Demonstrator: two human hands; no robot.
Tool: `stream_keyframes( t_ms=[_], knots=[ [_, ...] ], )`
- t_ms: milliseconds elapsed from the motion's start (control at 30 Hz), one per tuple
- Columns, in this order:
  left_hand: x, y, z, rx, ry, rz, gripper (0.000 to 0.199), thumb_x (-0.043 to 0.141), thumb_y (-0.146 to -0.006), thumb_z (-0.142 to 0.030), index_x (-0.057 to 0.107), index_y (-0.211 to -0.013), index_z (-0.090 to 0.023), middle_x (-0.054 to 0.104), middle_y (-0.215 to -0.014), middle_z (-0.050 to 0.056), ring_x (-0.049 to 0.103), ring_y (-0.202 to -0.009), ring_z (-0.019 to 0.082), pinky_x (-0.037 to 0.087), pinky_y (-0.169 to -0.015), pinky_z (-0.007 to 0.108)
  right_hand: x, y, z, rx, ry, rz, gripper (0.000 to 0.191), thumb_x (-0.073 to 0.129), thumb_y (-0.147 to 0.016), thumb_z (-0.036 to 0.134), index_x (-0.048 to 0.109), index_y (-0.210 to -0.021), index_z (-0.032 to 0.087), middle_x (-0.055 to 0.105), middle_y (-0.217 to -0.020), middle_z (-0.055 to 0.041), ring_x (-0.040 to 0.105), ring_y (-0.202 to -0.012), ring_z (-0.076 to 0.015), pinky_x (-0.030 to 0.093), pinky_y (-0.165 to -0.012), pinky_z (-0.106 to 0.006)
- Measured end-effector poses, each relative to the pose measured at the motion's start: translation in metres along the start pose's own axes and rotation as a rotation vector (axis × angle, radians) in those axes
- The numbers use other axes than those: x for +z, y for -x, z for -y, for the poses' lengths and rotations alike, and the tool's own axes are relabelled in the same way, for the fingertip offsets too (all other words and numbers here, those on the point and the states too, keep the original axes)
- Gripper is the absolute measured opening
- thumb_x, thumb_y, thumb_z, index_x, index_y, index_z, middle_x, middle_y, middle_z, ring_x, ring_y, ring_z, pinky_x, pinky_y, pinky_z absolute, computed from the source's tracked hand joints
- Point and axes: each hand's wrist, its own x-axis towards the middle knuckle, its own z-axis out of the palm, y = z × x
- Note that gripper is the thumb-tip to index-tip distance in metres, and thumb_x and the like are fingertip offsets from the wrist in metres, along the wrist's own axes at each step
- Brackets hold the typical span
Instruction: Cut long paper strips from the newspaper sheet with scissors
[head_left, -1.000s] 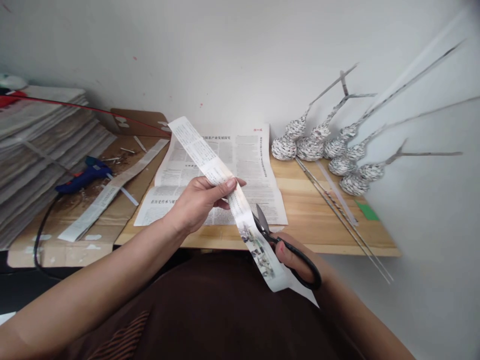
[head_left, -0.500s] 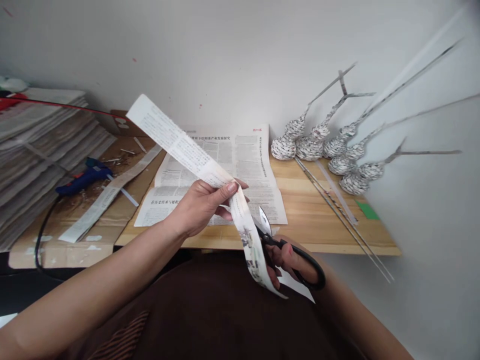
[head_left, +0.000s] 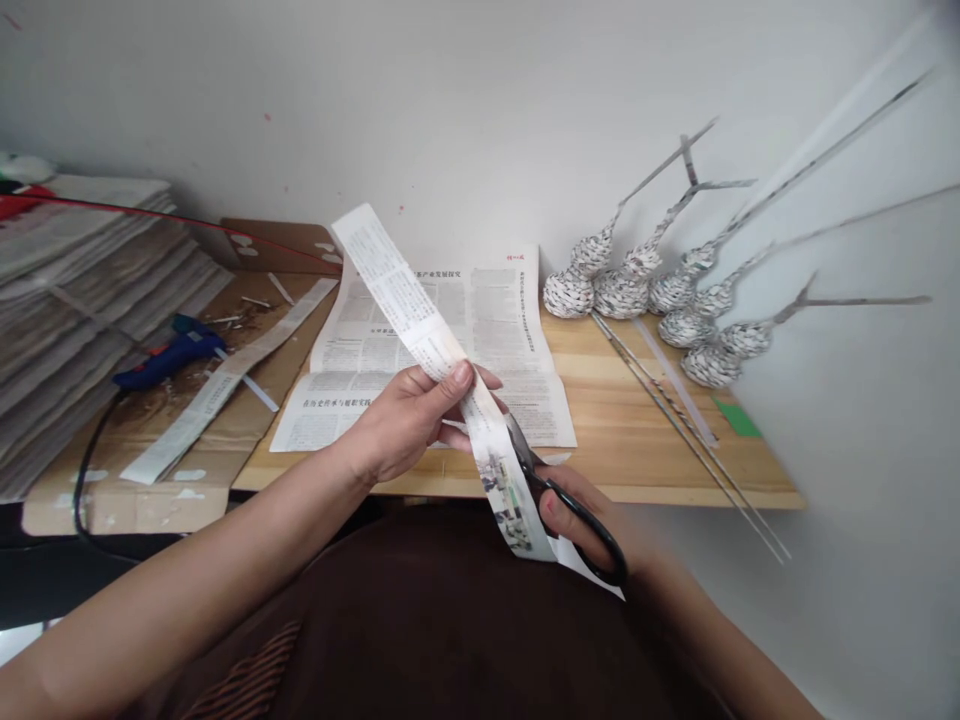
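Note:
My left hand [head_left: 420,415] pinches a long folded newspaper strip [head_left: 397,290] between thumb and fingers. The strip slants from upper left down to my lap, and its lower part shows a coloured picture. My right hand [head_left: 574,510] is closed round the black handles of a pair of scissors [head_left: 536,475]. The scissor blades lie against the right edge of the strip, just below my left hand, and their tips are hidden. A white paper piece hangs beneath my right hand. Behind the strip, a printed newspaper sheet [head_left: 502,350] lies on the wooden table [head_left: 600,385].
Woven paper gourds [head_left: 622,290] with long stems stand at the back right, near thin paper rods [head_left: 675,425]. At the left are a blue glue gun [head_left: 171,358], cardboard [head_left: 202,500], another paper strip [head_left: 202,405] and a tall newspaper stack [head_left: 82,310].
The strip's upper end has swung right and its lower end has straightened. The scissors have moved up and left against the strip, and their blades are closer together.

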Motion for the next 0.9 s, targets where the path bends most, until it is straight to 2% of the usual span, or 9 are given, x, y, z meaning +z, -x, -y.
stream_keyframes(
  t_ms=[233, 467, 767, 900],
  knots=[
    [-0.002, -0.001, 0.001, 0.028, 0.032, -0.102, 0.031, 0.081, -0.081, -0.045, 0.081, -0.089, -0.015, 0.08, -0.086, 0.009, 0.075, -0.077, 0.02, 0.061, -0.073, 0.03, -0.002, -0.001, -0.011, 0.033, -0.045, 0.034, 0.057, 0.042, -0.097, 0.072, 0.047, -0.071, 0.021, 0.043, -0.067, 0.0012, 0.039, -0.062, -0.0133, 0.031, -0.055, -0.027],
    [-0.001, -0.001, 0.004, 0.023, 0.075, -0.16, 0.032, 0.084, -0.076, -0.045, 0.081, -0.085, -0.015, 0.078, -0.079, 0.008, 0.073, -0.072, 0.019, 0.059, -0.069, 0.029, -0.003, -0.003, -0.016, 0.056, -0.068, 0.077, 0.06, 0.038, -0.098, 0.073, 0.049, -0.07, 0.02, 0.048, -0.064, 0.0, 0.044, -0.06, -0.0134, 0.033, -0.052, -0.026],
    [-0.003, 0.0, 0.004, 0.03, 0.065, -0.132, 0.028, 0.081, -0.079, -0.041, 0.08, -0.085, -0.014, 0.079, -0.081, 0.01, 0.074, -0.074, 0.022, 0.058, -0.074, 0.033, -0.001, -0.003, -0.015, 0.055, -0.121, 0.084, 0.059, 0.039, -0.098, 0.071, 0.054, -0.072, 0.02, 0.052, -0.062, -0.0001, 0.043, -0.057, -0.0127, 0.034, -0.052, -0.026],
    [-0.004, 0.001, 0.003, 0.025, 0.051, -0.15, 0.032, 0.081, -0.078, -0.044, 0.079, -0.088, -0.014, 0.078, -0.081, 0.01, 0.074, -0.075, 0.023, 0.06, -0.072, 0.034, -0.001, -0.002, -0.018, 0.097, -0.171, 0.073, 0.056, 0.043, -0.098, 0.069, 0.059, -0.08, 0.018, 0.055, -0.066, -0.001, 0.048, -0.058, -0.0133, 0.037, -0.051, -0.026]
  ],
)
